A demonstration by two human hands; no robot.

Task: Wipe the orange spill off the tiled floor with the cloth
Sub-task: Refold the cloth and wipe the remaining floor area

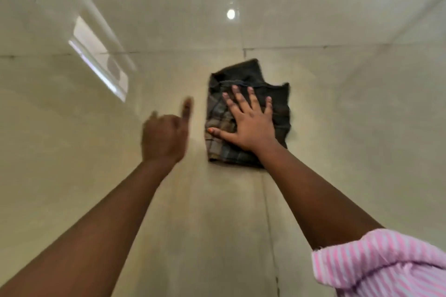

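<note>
On the floor (337, 128), right hand (251, 125) presses flat on cloth (275, 94); blurred left hand (166, 137) points, holding nothing.

A pink-and-white striped sleeve (386, 265) bunches at the lower right corner. A bright window reflection (101, 60) and a round lamp reflection (231, 14) shine farther off.
</note>
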